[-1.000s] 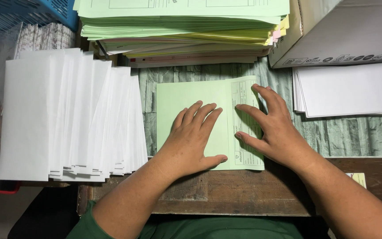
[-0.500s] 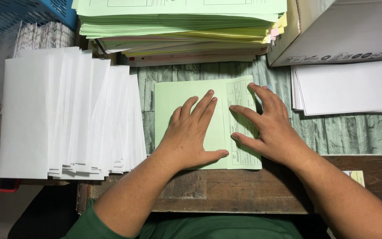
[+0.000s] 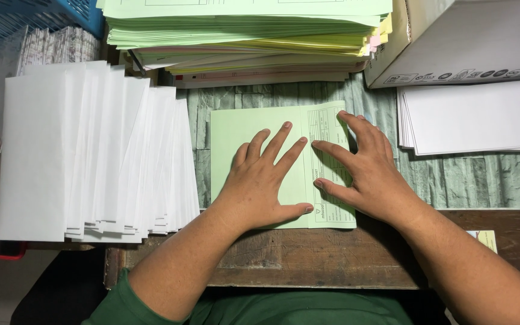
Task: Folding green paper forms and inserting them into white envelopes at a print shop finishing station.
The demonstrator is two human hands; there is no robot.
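Both hands, left (image 3: 259,188) and right (image 3: 365,171), press flat with open fingers on the green sheet (image 3: 242,129) near the surface's front edge, creasing a fold; next, firm even pressure along it.

Both forearms are bare from wrist to elbow, with no watch, ring or band on the left hand (image 3: 263,186) or the right hand (image 3: 365,174). A dark green garment (image 3: 284,307) covers the upper arms and chest, its sleeve edge ending just below the near edge of the wooden desk (image 3: 308,259). Fingernails are short and plain.
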